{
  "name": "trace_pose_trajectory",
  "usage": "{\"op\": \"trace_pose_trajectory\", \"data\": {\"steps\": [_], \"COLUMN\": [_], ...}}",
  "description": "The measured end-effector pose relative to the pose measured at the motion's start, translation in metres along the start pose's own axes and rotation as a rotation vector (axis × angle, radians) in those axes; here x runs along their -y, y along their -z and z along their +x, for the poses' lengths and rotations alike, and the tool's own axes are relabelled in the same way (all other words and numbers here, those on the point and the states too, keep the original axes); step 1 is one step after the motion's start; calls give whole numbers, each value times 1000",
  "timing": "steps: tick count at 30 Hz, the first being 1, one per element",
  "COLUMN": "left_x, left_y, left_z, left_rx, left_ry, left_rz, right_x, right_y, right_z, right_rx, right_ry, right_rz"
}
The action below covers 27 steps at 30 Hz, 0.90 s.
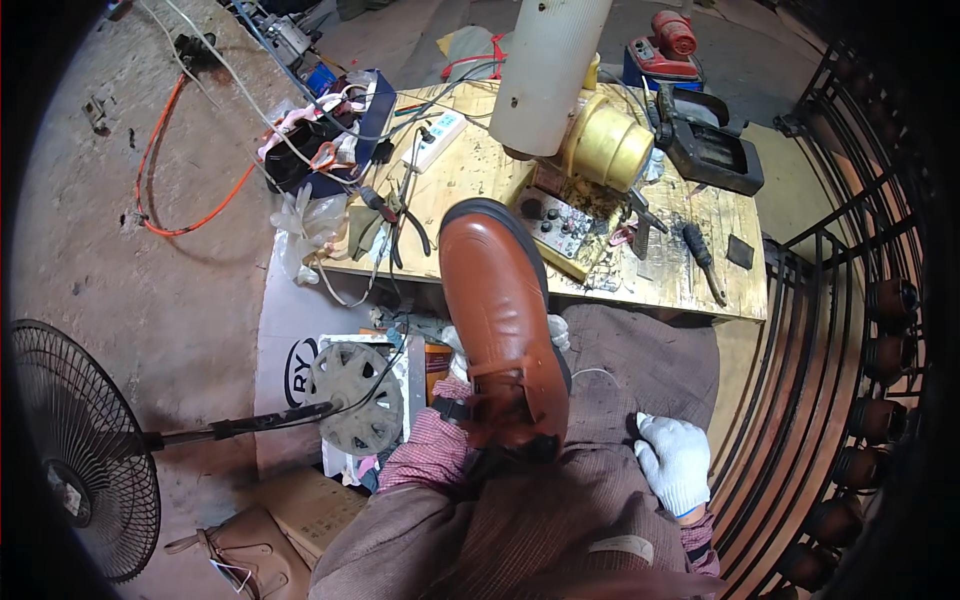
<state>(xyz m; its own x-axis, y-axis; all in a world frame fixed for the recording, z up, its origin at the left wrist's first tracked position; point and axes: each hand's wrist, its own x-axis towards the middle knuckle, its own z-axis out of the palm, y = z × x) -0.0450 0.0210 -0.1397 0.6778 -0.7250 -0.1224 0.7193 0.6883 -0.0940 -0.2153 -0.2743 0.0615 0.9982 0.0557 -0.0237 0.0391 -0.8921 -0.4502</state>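
Observation:
A reddish-brown lace-up leather shoe [490,290] with a dark sole stands toe-up over my lap. My left hand [559,332], in a white glove, grips it from behind. Most of that hand is hidden by the shoe, with bits of glove showing at both sides. My right hand [675,464], also in a white glove, rests low on the dark apron [640,360] to the right. Its fingers are curled in, and a small dark spot shows at their tips; I cannot make out what it is.
Ahead stands a wooden workbench [470,180] with a yellow nozzle [610,145], pliers [405,235], a dark-handled brush [703,262] and a power strip [434,140]. A fan [80,460] is at left. Racks of shoes [885,360] line the right.

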Motion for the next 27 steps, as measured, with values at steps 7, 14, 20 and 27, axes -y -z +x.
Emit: {"op": "trace_pose_trajectory", "data": {"steps": [7,14,20,27], "left_x": [-10,24,72,139], "left_y": [-68,-100,-118,-251], "left_z": [29,15,15,50], "left_rx": [-162,-294,-191,231], "left_ry": [-22,-209,-33,73], "left_rz": [504,907,873,1114], "right_x": [-1,18,30,27], "right_y": [-2,15,37,153], "right_z": [-2,13,25,-45], "right_rx": [-86,-30,16,-548], "right_ry": [-43,280,440,578], "right_rz": [42,-42,-43,-404]}}
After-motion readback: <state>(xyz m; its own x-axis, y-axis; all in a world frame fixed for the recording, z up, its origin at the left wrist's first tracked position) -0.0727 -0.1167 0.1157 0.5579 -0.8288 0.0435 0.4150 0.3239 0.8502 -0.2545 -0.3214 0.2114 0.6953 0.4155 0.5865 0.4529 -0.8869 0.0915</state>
